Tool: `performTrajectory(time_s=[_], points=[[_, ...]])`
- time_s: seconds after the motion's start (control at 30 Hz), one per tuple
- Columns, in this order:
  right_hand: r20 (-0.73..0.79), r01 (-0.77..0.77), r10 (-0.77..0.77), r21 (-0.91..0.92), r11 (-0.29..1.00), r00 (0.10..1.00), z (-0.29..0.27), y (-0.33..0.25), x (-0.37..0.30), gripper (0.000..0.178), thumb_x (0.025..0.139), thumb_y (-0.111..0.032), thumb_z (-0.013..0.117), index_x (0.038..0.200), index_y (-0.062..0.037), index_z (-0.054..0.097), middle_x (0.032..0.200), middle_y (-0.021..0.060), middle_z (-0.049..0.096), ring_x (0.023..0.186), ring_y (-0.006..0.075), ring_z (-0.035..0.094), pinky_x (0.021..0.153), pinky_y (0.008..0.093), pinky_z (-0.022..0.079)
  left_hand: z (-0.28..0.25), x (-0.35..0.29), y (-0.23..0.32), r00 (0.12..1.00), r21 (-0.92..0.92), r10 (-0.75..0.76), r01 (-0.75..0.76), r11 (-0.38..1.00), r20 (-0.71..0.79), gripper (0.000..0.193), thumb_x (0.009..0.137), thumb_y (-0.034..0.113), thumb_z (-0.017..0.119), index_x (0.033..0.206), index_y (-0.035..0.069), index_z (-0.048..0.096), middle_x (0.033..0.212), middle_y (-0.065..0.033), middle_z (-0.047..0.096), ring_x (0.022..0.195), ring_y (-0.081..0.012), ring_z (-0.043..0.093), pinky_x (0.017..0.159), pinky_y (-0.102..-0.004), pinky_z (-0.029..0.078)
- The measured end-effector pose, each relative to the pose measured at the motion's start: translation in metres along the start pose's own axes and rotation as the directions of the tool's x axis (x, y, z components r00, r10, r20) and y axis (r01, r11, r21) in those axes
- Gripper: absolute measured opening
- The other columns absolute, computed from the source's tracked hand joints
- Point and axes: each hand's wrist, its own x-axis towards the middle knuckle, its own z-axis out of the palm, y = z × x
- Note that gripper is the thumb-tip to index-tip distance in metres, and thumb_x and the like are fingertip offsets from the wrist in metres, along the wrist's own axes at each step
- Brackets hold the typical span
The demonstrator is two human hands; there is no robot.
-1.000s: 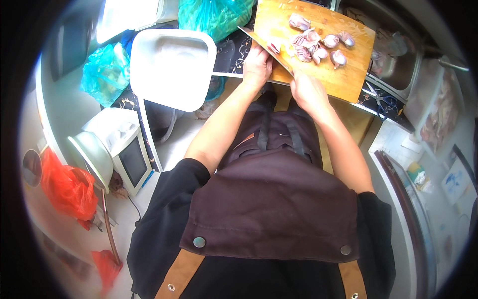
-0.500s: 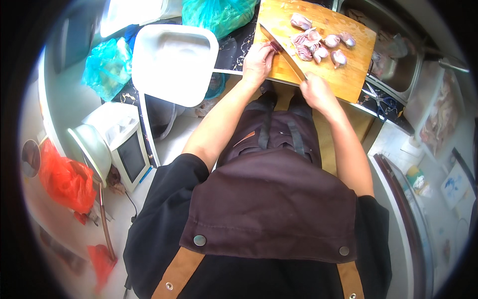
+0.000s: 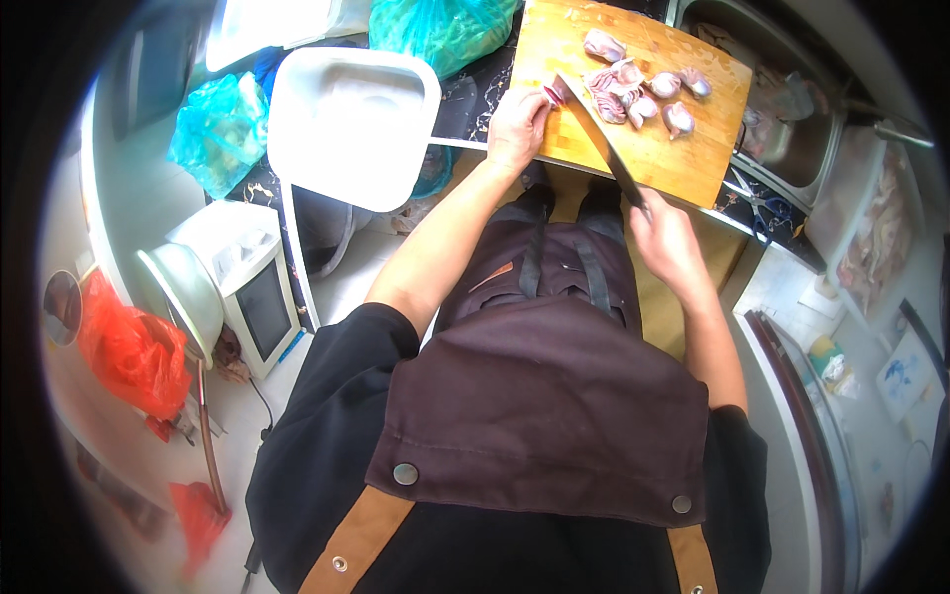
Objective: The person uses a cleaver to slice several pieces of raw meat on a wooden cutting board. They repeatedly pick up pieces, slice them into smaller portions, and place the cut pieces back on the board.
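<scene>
A knife [image 3: 609, 147] with a long dark blade is gripped at its handle by my right hand [image 3: 669, 236], just off the board's near edge. Its blade slants up and left over the wooden cutting board [image 3: 658, 166], the tip close to my left hand [image 3: 517, 127]. Those left fingers are closed on a small dark red piece of meat [image 3: 553, 96] at the board's left edge. Further right on the board lie several pale pink-purple pieces that look like gizzards [image 3: 679, 120], some with ridged folds showing.
Left of the board stands a white basin [image 3: 346, 148], with green-blue bags [image 3: 440, 35] behind it. A steel sink [image 3: 813, 168] holding pale meat is at the right. Scissors [image 3: 760, 205] lie beside the board. A clear tub [image 3: 876, 233] of meat is further right.
My right hand has drawn the knife back toward me and to the right, so its tip now lies nearer. My left hand stays at almost the same place, holding the dark red piece.
</scene>
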Motion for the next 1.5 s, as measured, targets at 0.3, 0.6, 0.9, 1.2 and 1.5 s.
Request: performTrajectory(time_s=[0.3,0.6,0.9,1.2,1.5], points=[[-0.023,0.102,-0.109,-0.2,0.974,0.994,0.029,-0.025,0.03,0.017,0.096,-0.012,0.052,0.105,-0.0004,0.062,0.093,0.0272,0.071,0.084,0.0455,0.069,0.077,0.0543,0.054,0.0,-0.004,-0.001,0.998,0.047,-0.017,0.015,0.999,0.057,0.027,0.082,0.001,0.072,0.108,0.008,0.073,0.103,-0.0118,0.067,0.098,-0.0345,0.066,0.083,-0.0429,0.056],[-0.031,0.178,-0.191,-0.248,0.952,0.981,0.052,-0.027,0.073,0.017,0.095,-0.014,0.053,0.101,0.0003,0.061,0.091,0.0263,0.071,0.085,0.0455,0.069,0.078,0.055,0.054,0.004,-0.001,-0.005,1.0,-0.004,0.016,-0.017,1.0,-0.021,0.034,0.079,-0.004,0.071,0.11,0.008,0.073,0.109,-0.0138,0.068,0.103,-0.0352,0.066,0.088,-0.0419,0.057],[-0.107,0.177,-0.213,-0.275,0.945,0.971,0.069,-0.02,0.078,0.015,0.096,-0.014,0.054,0.099,-0.0008,0.06,0.076,0.0246,0.068,0.074,0.0447,0.069,0.069,0.0538,0.055,0.005,-0.006,-0.006,0.998,-0.062,-0.059,0.061,0.996,0.035,0.029,0.08,-0.003,0.07,0.107,0.007,0.074,0.108,-0.015,0.069,0.102,-0.0375,0.066,0.087,-0.0445,0.056],[0.013,0.057,-0.056,-0.306,0.95,0.998,0.037,-0.014,0.045,0.016,0.095,-0.014,0.054,0.1,-0.0024,0.063,0.085,0.0226,0.071,0.078,0.0419,0.07,0.076,0.0543,0.055,0.003,-0.004,-0.009,0.997,-0.067,-0.069,0.07,0.995,0.02,0.021,0.09,0.006,0.072,0.111,0.006,0.075,0.113,-0.0185,0.069,0.105,-0.038,0.068,0.09,-0.0411,0.055],[-0.005,0.11,-0.117,-0.318,0.942,0.993,0.049,-0.003,0.072,0.018,0.096,-0.015,0.054,0.104,-0.0018,0.063,0.087,0.0247,0.07,0.083,0.044,0.07,0.076,0.0551,0.054,0.005,-0.006,-0.01,0.996,0.023,-0.085,0.085,0.996,0.03,0.032,0.077,-0.004,0.068,0.106,0.008,0.075,0.109,-0.0154,0.068,0.104,-0.0365,0.066,0.09,-0.0417,0.056]])
